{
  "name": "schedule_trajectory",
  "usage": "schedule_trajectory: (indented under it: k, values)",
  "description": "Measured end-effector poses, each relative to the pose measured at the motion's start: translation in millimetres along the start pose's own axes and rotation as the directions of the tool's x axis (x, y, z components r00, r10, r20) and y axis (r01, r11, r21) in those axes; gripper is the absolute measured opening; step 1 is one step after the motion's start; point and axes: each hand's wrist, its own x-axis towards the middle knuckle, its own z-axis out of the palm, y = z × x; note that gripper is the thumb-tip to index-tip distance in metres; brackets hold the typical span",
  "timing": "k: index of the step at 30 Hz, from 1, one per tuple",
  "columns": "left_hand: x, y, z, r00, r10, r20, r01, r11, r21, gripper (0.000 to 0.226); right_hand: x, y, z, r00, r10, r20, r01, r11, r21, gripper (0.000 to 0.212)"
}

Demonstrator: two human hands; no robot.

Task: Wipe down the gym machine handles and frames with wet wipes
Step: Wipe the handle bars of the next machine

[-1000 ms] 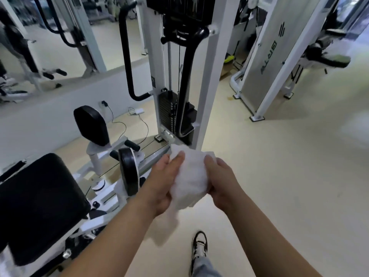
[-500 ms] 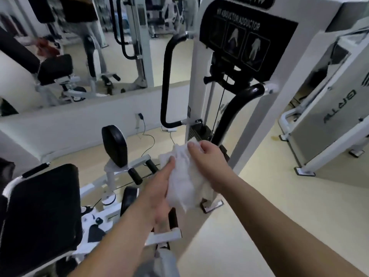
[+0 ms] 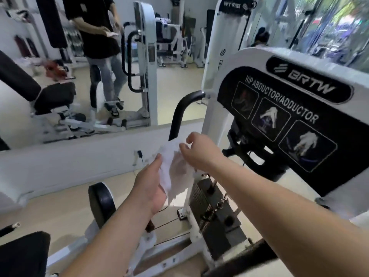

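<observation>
Holding a crumpled white wet wipe (image 3: 175,168) in front of a hip abductor/adductor machine (image 3: 299,108), you have both hands raised near the middle of the view. Your left hand (image 3: 149,188) grasps the wipe from the 8 o'clock side, thumb laid along its edge and the sheet draped over the fingers. Your right hand (image 3: 199,152) pinches its upper edge at about 1 o'clock with curled fingertips, as if teasing the sheet apart.

The wipe looks thin, limp and very light; it hangs in loose folds and its lower edge appears ragged. Expect it to bunch, cling to itself and tear if pulled hard from two corners. Take it with a flat palm behind a folded pad rather than by one corner, so it stays spread against metal.

The black curved handle (image 3: 179,114) rises just beyond the wipe at 12 o'clock, its lower end hidden behind the sheet; whether they touch cannot be told. It looks smooth and rounded, so wrapping the wipe around it and sliding along should suit it better than dabbing. The white frame upright (image 3: 211,116) stands just to its right, and the weight stack (image 3: 211,206) sits at 5 o'clock, below your right forearm. A wall mirror (image 3: 79,66) fills the upper left.
</observation>
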Motion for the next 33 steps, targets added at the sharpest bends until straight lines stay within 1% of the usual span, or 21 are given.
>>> schedule_trajectory:
  k: [3, 5, 8, 10, 12, 13, 15, 18, 20, 21, 22, 23, 24, 25, 26, 27, 29, 30, 31, 32, 33]
  values:
    - [44, 20, 27, 0.997, 0.053, -0.056, -0.052, 0.998, 0.029, 0.063, 51, -3, -22, 0.995, -0.091, 0.037, 0.094, 0.989, -0.113, 0.023]
    - [64, 33, 45, 0.990, 0.091, -0.106, -0.085, 0.995, 0.060, 0.061, 85, -1, -38, 0.982, -0.189, 0.016, 0.188, 0.957, -0.219, 0.020]
    - [85, 51, 67, 0.981, 0.157, -0.117, -0.136, 0.976, 0.170, 0.054, 129, 12, -60, 0.949, -0.314, -0.023, 0.278, 0.870, -0.408, 0.028]
    - [99, 61, 79, 0.962, 0.237, -0.136, -0.198, 0.948, 0.251, 0.053, 158, 22, -73, 0.902, -0.427, -0.060, 0.305, 0.730, -0.612, 0.034]
    - [112, 72, 94, 0.944, 0.306, -0.121, -0.256, 0.914, 0.316, 0.058, 188, 32, -86, 0.878, -0.478, -0.002, 0.287, 0.532, -0.796, 0.038]
    - [119, 76, 102, 0.931, 0.342, -0.125, -0.280, 0.892, 0.356, 0.060, 203, 36, -93, 0.890, -0.455, 0.038, 0.276, 0.469, -0.839, 0.040]
    - [133, 85, 119, 0.900, 0.415, -0.129, -0.319, 0.832, 0.453, 0.054, 231, 42, -101, 0.927, -0.362, 0.094, 0.250, 0.411, -0.876, 0.043]
    - [157, 90, 140, 0.822, 0.566, -0.061, -0.413, 0.668, 0.619, 0.034, 253, 47, -104, 0.950, -0.290, 0.112, 0.195, 0.274, -0.942, 0.045]
    - [174, 90, 149, 0.717, 0.694, 0.065, -0.518, 0.468, 0.716, 0.035, 258, 46, -97, 0.963, -0.231, 0.138, 0.178, 0.162, -0.971, 0.045]
    - [187, 89, 151, 0.692, 0.701, 0.174, -0.526, 0.324, 0.787, 0.036, 260, 45, -92, 0.968, -0.215, 0.132, 0.163, 0.130, -0.978, 0.040]
    - [200, 87, 152, 0.714, 0.629, 0.308, -0.500, 0.149, 0.853, 0.037, 261, 43, -89, 0.970, -0.215, 0.116, 0.143, 0.115, -0.983, 0.032]
    - [208, 85, 151, 0.757, 0.500, 0.420, -0.472, -0.026, 0.881, 0.047, 262, 42, -86, 0.971, -0.220, 0.096, 0.124, 0.112, -0.986, 0.023]
    - [215, 83, 150, 0.788, 0.367, 0.495, -0.470, -0.162, 0.868, 0.067, 265, 43, -83, 0.972, -0.217, 0.085, 0.113, 0.121, -0.986, 0.016]
    - [219, 83, 148, 0.796, 0.275, 0.539, -0.485, -0.241, 0.841, 0.086, 266, 44, -82, 0.972, -0.222, 0.080, 0.111, 0.128, -0.986, 0.012]
    - [220, 86, 145, 0.791, 0.233, 0.565, -0.502, -0.280, 0.818, 0.097, 268, 46, -81, 0.970, -0.226, 0.088, 0.121, 0.134, -0.984, 0.010]
    - [221, 91, 143, 0.769, 0.219, 0.600, -0.532, -0.302, 0.791, 0.099, 269, 47, -81, 0.968, -0.234, 0.092, 0.125, 0.133, -0.983, 0.010]
    - [221, 108, 140, 0.710, 0.219, 0.670, -0.582, -0.354, 0.732, 0.084, 271, 50, -80, 0.965, -0.245, 0.096, 0.129, 0.124, -0.984, 0.012]
    - [222, 120, 140, 0.675, 0.229, 0.701, -0.601, -0.379, 0.703, 0.069, 271, 50, -79, 0.964, -0.248, 0.095, 0.127, 0.117, -0.985, 0.014]
    - [224, 134, 141, 0.658, 0.242, 0.713, -0.617, -0.370, 0.695, 0.050, 272, 50, -78, 0.965, -0.244, 0.093, 0.123, 0.111, -0.986, 0.015]
    - [229, 146, 144, 0.659, 0.258, 0.707, -0.632, -0.321, 0.706, 0.034, 273, 50, -77, 0.966, -0.242, 0.088, 0.116, 0.106, -0.988, 0.016]
    - [235, 156, 147, 0.675, 0.266, 0.688, -0.650, -0.229, 0.725, 0.027, 273, 50, -77, 0.967, -0.243, 0.083, 0.112, 0.107, -0.988, 0.017]
